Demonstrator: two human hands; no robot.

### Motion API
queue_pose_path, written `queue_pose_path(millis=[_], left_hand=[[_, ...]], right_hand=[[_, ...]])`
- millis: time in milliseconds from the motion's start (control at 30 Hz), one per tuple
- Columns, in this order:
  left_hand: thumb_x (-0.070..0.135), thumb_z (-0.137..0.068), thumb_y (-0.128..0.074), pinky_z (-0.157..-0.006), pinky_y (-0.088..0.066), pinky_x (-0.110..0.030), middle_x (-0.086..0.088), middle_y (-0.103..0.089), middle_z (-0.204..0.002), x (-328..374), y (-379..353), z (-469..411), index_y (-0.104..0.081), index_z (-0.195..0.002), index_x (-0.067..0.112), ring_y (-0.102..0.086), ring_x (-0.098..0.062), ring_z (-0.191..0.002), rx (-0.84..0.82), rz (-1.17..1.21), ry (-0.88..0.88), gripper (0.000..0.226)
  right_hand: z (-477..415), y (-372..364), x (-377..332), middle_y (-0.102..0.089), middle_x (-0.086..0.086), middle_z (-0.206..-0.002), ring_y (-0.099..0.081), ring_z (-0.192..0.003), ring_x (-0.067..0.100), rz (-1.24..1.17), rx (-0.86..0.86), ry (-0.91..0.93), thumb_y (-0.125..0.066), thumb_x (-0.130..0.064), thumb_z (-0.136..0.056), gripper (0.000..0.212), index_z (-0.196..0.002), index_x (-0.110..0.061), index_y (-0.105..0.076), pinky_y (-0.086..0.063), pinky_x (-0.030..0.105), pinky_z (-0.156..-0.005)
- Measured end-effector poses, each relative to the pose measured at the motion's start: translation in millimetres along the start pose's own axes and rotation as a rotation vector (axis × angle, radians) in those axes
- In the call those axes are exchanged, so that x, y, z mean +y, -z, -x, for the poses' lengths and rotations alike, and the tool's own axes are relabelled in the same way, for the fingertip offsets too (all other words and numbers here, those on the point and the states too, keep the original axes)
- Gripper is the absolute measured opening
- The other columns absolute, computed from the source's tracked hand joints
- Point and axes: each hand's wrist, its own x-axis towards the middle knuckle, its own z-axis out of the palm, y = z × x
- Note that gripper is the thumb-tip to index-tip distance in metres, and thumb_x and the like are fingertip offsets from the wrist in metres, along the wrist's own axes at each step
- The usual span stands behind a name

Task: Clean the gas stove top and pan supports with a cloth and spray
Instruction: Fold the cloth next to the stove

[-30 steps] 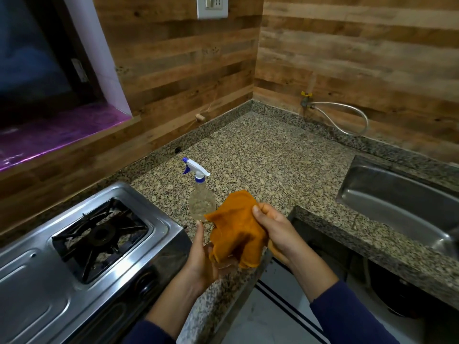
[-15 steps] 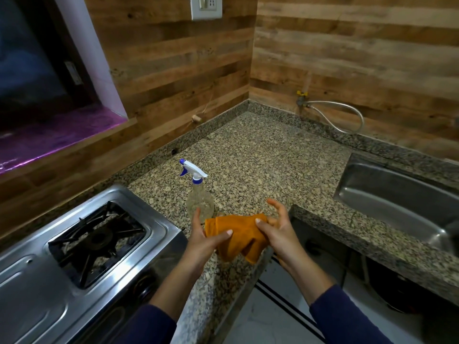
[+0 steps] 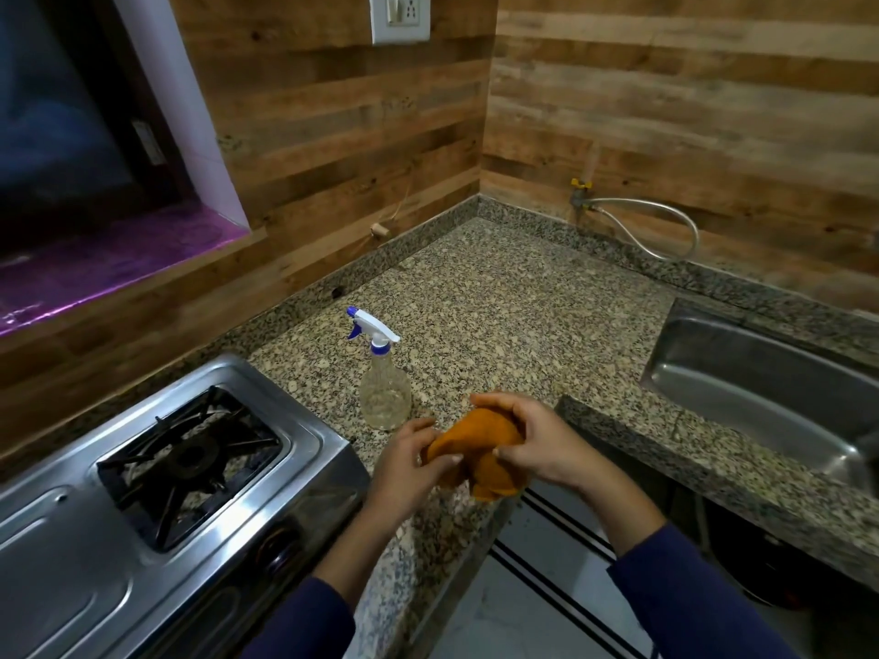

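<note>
While an orange cloth is held bunched between both hands over the front edge of the counter, it is gripped from either side. The fingers of the left hand are curled onto its left end. The right hand is wrapped over its top and right side, with the thumb underneath. Part of the cloth is seen hanging below the right hand, past the counter's edge.

A clear spray bottle with a white and blue trigger head is stood upright on the counter, just behind the left thumb and apart from it. Its nozzle is turned toward the wall on the left.

The gas stove, of shiny steel, is set on the counter to the left of the bottle, near it but not touching. One black pan support is seated over the burner in the stove's recessed well.

To the right, a steel sink is let into the counter. A braided hose is looped from a tap fitting on the wood-panelled wall behind it. A white wall socket is mounted high on the wall to the left of the corner. Dark blue sleeves are worn on both arms.
</note>
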Motion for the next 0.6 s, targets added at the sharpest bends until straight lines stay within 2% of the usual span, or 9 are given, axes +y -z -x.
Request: queue_pose_path(millis=[67, 133, 200, 267, 333, 400, 433, 533, 600], left_hand=[[0.064, -0.075, -0.057, -0.082, -0.054, -0.043, 0.01, -0.067, -0.104, 4, 15, -5, -0.072, -0.088, 0.03, -0.064, -0.011, -0.093, -0.127, -0.139, -0.057, 0.039], [0.061, -0.08, -0.057, -0.075, -0.055, -0.044, 0.008, -0.066, -0.087, 10, 28, -10, -0.068, -0.082, 0.026, -0.065, -0.011, -0.08, -0.288, -0.181, -0.071, 0.037], [0.05, -0.083, -0.065, -0.068, -0.054, -0.034, 0.009, -0.066, -0.079, 18, 36, -11, -0.066, -0.077, 0.025, -0.065, -0.011, -0.074, -0.388, -0.031, -0.014, 0.026], [0.036, -0.083, -0.072, -0.063, -0.051, -0.031, 0.004, -0.07, -0.077, 23, 41, -9, -0.068, -0.083, 0.019, -0.066, -0.016, -0.072, -0.387, 0.203, 0.103, 0.017], [0.036, -0.074, -0.078, -0.071, -0.054, -0.038, -0.007, -0.075, -0.094, 20, 40, -7, -0.069, -0.102, 0.014, -0.069, -0.029, -0.086, -0.322, 0.466, 0.235, 0.037], [0.037, -0.063, -0.08, -0.087, -0.054, -0.049, -0.016, -0.071, -0.112, 13, 34, -4, -0.064, -0.117, 0.014, -0.065, -0.038, -0.104, -0.246, 0.729, 0.408, 0.06], [0.036, -0.063, -0.08, -0.09, -0.053, -0.051, -0.017, -0.071, -0.115, 9, 31, -2, -0.063, -0.12, 0.015, -0.064, -0.039, -0.106, -0.221, 0.825, 0.478, 0.063], [0.025, -0.069, -0.079, -0.08, -0.056, -0.046, -0.016, -0.072, -0.113, 0, 22, 5, -0.061, -0.123, 0.014, -0.068, -0.037, -0.102, -0.166, 0.935, 0.571, 0.058], [0.015, -0.065, -0.085, -0.078, -0.057, -0.045, -0.014, -0.073, -0.111, -7, 21, 8, -0.059, -0.126, 0.013, -0.07, -0.036, -0.099, -0.109, 0.931, 0.574, 0.066]], right_hand=[[-3, 5, 8, -0.05, -0.004, -0.131, -0.049, -0.12, 0.018, 0.257, 0.052, -0.037, -0.07, -0.008, -0.082, 0.058, -0.134, -0.031, -0.056, -0.047, 0.041, -0.103], [-5, 9, 16, -0.056, -0.005, -0.113, -0.053, -0.106, 0.015, 0.392, 0.063, 0.022, -0.068, -0.018, -0.087, 0.032, -0.117, -0.03, -0.066, -0.049, 0.042, -0.096], [-7, 8, 23, -0.049, -0.004, -0.103, -0.05, -0.101, 0.014, 0.342, 0.049, 0.058, -0.065, -0.023, -0.091, 0.013, -0.102, -0.027, -0.069, -0.049, 0.041, -0.093], [-10, 6, 29, -0.047, -0.002, -0.108, -0.048, -0.109, 0.018, 0.151, 0.021, 0.059, -0.065, -0.022, -0.092, 0.005, -0.095, -0.021, -0.068, -0.048, 0.043, -0.096], [-13, 4, 31, -0.055, 0.004, -0.103, -0.055, -0.104, 0.025, -0.077, -0.024, 0.037, -0.063, -0.022, -0.093, 0.009, -0.094, -0.012, -0.064, -0.049, 0.05, -0.091], [-17, -2, 29, -0.064, 0.009, -0.1, -0.062, -0.095, 0.028, -0.279, -0.034, -0.012, -0.066, -0.023, -0.092, 0.012, -0.1, -0.015, -0.061, -0.053, 0.046, -0.081], [-20, -6, 27, -0.067, 0.011, -0.105, -0.065, -0.097, 0.029, -0.351, -0.02, -0.041, -0.068, -0.022, -0.091, 0.016, -0.104, -0.018, -0.059, -0.055, 0.042, -0.079], [-37, -16, 28, -0.066, 0.014, -0.114, -0.066, -0.101, 0.032, -0.42, 0.002, -0.122, -0.071, -0.02, -0.088, 0.033, -0.116, -0.02, -0.056, -0.06, 0.042, -0.08], [-52, -22, 30, -0.064, 0.013, -0.116, -0.066, -0.102, 0.031, -0.393, -0.043, -0.197, -0.072, -0.019, -0.088, 0.038, -0.121, -0.02, -0.055, -0.06, 0.042, -0.08]])
